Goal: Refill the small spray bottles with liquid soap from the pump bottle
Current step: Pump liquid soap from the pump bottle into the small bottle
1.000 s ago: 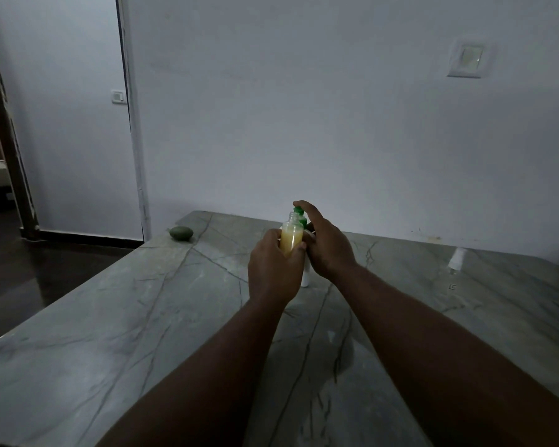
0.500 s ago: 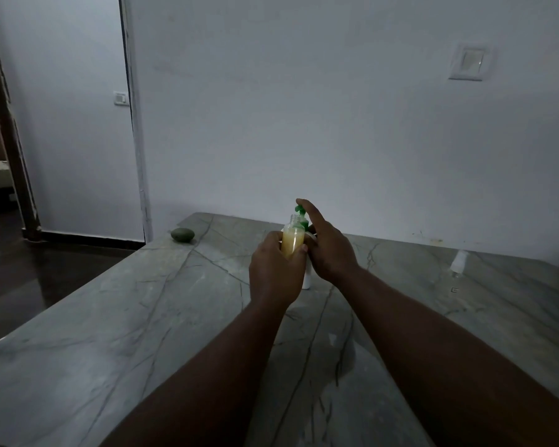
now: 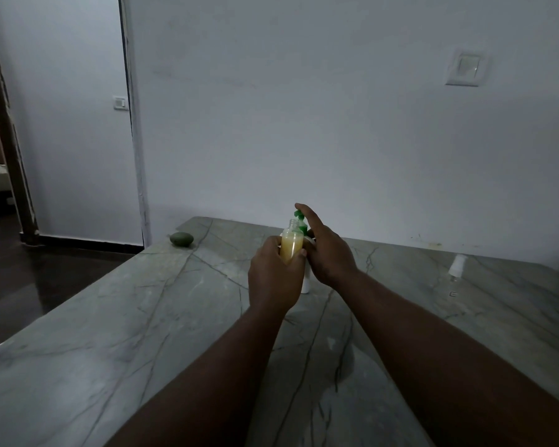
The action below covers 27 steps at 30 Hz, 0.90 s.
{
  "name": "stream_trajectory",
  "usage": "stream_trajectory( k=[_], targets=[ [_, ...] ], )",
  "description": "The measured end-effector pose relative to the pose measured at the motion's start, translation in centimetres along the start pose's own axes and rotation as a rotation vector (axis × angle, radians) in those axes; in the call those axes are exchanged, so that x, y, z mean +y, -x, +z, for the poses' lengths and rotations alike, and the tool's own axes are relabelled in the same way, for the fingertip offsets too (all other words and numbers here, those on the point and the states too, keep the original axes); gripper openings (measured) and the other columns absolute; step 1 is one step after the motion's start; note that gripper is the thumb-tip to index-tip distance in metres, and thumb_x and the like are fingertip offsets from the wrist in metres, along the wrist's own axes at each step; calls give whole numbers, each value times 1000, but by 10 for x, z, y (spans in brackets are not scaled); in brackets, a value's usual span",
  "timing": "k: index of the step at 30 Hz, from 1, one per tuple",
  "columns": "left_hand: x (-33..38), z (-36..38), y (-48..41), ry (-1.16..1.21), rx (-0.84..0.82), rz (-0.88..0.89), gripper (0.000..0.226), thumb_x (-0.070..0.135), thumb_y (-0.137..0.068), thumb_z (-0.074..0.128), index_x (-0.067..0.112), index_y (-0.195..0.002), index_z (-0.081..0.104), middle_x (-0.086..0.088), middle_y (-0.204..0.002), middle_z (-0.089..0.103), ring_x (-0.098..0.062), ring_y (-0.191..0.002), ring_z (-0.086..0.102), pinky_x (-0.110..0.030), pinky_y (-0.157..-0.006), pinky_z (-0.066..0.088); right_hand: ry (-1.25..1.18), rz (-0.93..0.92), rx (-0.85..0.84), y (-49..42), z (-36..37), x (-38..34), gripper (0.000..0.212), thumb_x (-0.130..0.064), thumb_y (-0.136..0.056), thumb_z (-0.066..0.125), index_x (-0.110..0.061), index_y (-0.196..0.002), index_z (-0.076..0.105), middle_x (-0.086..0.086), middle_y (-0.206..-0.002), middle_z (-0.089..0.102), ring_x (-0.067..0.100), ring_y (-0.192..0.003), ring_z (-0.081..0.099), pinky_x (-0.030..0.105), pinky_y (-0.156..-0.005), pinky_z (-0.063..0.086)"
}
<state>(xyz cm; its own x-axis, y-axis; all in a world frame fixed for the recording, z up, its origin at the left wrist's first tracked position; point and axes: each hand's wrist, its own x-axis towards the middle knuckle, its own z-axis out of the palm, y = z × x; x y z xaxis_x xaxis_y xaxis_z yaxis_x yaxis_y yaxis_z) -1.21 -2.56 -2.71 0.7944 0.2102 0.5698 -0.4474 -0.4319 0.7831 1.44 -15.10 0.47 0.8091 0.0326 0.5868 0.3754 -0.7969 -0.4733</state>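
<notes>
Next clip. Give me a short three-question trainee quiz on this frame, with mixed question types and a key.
1. True or false: the small bottle held in the left hand has its cap on.
2. The right hand: A) hangs idle B) has its index finger on the green pump head C) is out of view.
3. Fill in: the liquid in the small bottle looks ____.
Key: 1 false; 2 B; 3 yellow.

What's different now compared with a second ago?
Nothing visibly changed. The left hand still grips the small bottle of yellow liquid at the green pump head. The right hand keeps its forefinger on the pump, and the white cap lies on the table as before.
</notes>
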Motion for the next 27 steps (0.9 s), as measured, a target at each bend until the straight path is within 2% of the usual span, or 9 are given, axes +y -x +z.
stream_trajectory(
  k=[6,15,19,24,27],
  targets=[
    [-1,1,-1,-2,8,7,33,39,-94,72,20,-119,63,7,-97,66,-8,-82,63,-28,-70,56,-12,5,2,-1,0,0,64,-23,-101,50,-56,-150,26,-3,-127,60,14,-102,56,32,-82,41],
    [-1,1,-1,1,11,6,29,39,-94,72,22,-116,64,8,-93,66,-7,-79,63,-24,-64,50,-8,11,15,0,2,1,53,-23,-101,49,-51,-144,36,-2,-122,62,19,-103,61,33,-80,43],
    [-1,2,0,9,8,0,31,39,-94,72,21,-118,63,8,-96,66,-7,-80,64,-27,-69,56,-5,17,2,0,1,1,57,-24,-102,48,-51,-149,31,0,-131,61,21,-109,61,34,-83,44],
    [-1,2,0,12,11,3,31,40,-94,72,22,-118,63,9,-95,66,-6,-80,63,-23,-65,52,28,1,11,2,0,-2,67,-27,-105,48,-54,-157,16,-3,-144,56,19,-117,59,37,-89,49],
    [-1,2,-1,9,8,6,31,40,-94,71,22,-118,64,10,-95,66,-6,-80,63,-24,-67,54,22,3,14,3,0,-2,66,-25,-105,47,-54,-156,17,-1,-140,58,19,-113,60,36,-88,48]
  ],
)
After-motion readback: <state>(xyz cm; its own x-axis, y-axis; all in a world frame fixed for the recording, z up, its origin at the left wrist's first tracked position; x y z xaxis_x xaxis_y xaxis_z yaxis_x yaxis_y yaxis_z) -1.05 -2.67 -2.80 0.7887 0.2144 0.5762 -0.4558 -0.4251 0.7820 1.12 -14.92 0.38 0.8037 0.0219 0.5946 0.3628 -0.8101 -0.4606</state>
